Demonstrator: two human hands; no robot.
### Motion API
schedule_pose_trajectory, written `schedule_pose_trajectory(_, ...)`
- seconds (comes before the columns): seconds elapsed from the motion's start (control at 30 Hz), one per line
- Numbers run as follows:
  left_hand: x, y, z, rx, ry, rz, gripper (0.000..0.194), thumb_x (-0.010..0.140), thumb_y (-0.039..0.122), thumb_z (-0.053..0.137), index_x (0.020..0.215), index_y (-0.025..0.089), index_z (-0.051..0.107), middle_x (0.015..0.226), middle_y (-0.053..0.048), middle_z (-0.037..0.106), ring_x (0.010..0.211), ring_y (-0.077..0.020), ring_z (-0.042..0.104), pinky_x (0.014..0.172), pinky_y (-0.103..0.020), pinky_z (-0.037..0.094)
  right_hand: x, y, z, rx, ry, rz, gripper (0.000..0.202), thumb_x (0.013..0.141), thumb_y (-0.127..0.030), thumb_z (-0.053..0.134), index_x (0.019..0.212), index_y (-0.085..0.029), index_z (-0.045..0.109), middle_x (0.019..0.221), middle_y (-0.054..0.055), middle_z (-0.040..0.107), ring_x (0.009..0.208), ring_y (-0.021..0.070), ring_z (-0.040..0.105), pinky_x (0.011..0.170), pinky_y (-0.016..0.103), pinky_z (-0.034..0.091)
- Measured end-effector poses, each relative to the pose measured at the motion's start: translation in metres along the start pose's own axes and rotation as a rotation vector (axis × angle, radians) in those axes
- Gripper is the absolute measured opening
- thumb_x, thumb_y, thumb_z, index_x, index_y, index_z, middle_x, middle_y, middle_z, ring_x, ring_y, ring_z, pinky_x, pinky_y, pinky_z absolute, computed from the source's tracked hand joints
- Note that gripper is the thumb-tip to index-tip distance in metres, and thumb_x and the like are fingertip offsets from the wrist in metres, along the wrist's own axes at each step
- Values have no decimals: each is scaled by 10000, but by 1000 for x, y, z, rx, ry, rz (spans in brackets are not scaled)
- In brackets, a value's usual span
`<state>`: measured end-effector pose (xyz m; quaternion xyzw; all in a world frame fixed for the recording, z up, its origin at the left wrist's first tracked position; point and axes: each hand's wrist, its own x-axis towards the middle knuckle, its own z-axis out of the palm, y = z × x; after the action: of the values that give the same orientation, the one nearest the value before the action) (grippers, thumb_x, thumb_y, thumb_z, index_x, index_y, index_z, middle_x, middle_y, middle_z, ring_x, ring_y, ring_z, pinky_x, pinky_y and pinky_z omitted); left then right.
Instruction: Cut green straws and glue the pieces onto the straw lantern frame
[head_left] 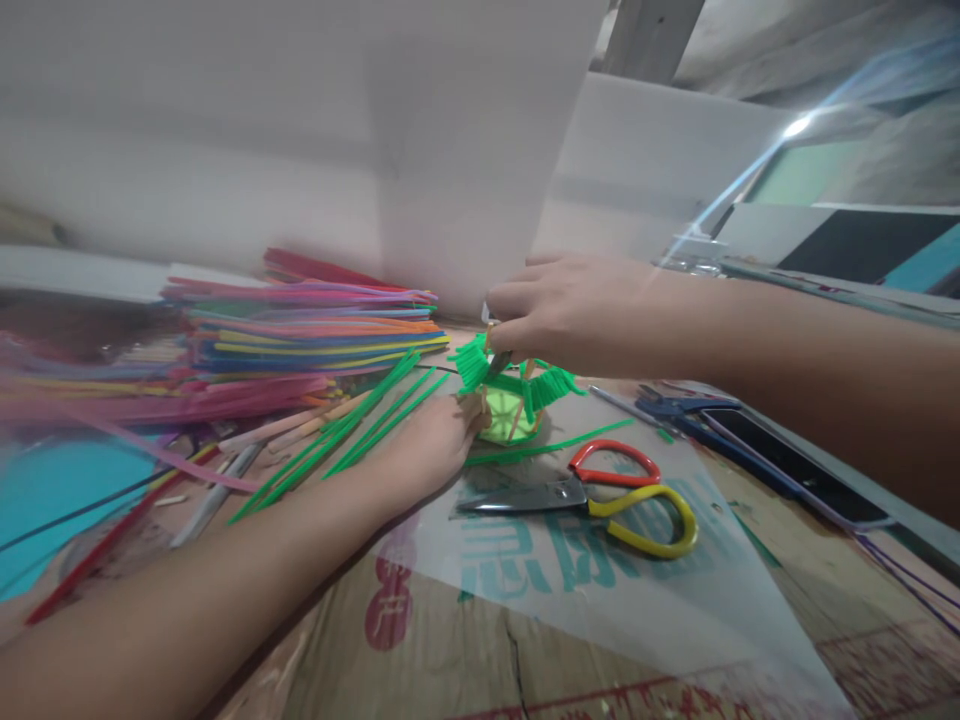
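Observation:
A small green craft piece (551, 386) of fuzzy stems on light sticks stands over a round yellow-green base (511, 418) in the middle of the view. My left hand (442, 436) has its fingers closed at the left edge of this piece, gripping it. From the right, my right hand (536, 308) reaches over the top, fingers bent down towards a small dark object that is blurred; what it holds cannot be made out. Scissors (566, 494) with one red and one yellow handle lie in front of the piece. Loose green stems (337, 440) lie left of my left hand.
Bundles of coloured stems (315, 325) are piled at the left, above a blue sheet (67, 500). Blue-handled pliers (675, 403) and a phone (795, 465) lie at the right. Printed translucent plastic (675, 600) covers part of the wooden table (442, 640). A pale panel (450, 150) rises behind.

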<state>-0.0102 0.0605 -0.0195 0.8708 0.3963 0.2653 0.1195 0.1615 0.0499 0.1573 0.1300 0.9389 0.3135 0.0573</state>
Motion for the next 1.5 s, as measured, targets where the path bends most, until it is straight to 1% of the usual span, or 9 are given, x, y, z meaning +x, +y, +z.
schedule_pose_trajectory(0.3,1,-2,2,3,1,20,203,938,195,366,864,176,553,885,-89,640,823,-212,590,806,-350,453,1,5,2,10,-34,-36,143,960,-178,510,902,-203,639,852,17,592,756,152,539,721,329,346)
schedule_pose_trajectory(0.7,0,-1,1,8,5,30,212,962,233,365,844,191,536,841,-64,644,756,-196,576,748,-332,435,3,4,1,5,-57,-38,121,942,-187,545,882,-199,649,862,16,610,790,152,568,745,322,386)
schedule_pose_trajectory(0.83,-2,-2,1,-4,14,38,265,985,259,341,872,187,570,859,-68,662,777,-196,598,752,-321,436,-3,3,-9,74,11,71,146,960,-264,534,964,-218,672,912,19,620,839,154,597,727,301,401)
schedule_pose_trajectory(0.97,-3,0,-1,61,6,25,275,975,302,386,921,182,628,817,-71,676,730,-204,610,674,-310,417,-23,-18,-14,216,182,316,210,971,-326,497,1072,-218,645,936,20,619,845,165,614,691,287,404)
schedule_pose_trajectory(1.07,-4,4,-1,145,-1,-5,295,957,366,443,900,184,668,749,-67,669,660,-198,593,612,-300,385,-42,-50,2,396,288,486,210,968,-300,481,1092,-190,610,870,35,632,759,159,601,637,274,399)
schedule_pose_trajectory(1.2,-9,8,-5,195,21,98,328,956,396,457,867,187,694,729,-58,657,677,-190,586,600,-285,361,-65,-96,47,607,394,620,208,898,-327,567,1031,-167,574,830,50,631,700,159,551,613,271,401)
schedule_pose_trajectory(1.3,-15,4,-13,184,86,64,326,921,424,508,785,180,676,695,-43,626,649,-179,560,584,-281,345,-72,-112,74,670,274,686,52,818,-188,598,864,-171,615,775,39,649,686,155,566,602,256,389)
schedule_pose_trajectory(1.37,-18,0,-19,166,122,-1,255,882,345,541,711,177,630,675,-27,601,631,-167,540,582,-277,342,-73,-113,83,659,176,743,141,805,-124,555,866,-179,670,801,44,692,719,164,607,625,260,397)
schedule_pose_trajectory(1.5,-16,-8,-20,56,144,-65,117,835,223,516,755,175,588,715,-14,597,657,-158,535,611,-264,378,-67,-103,87,592,-26,835,249,786,-108,547,952,-172,721,902,82,725,837,204,649,691,276,416)
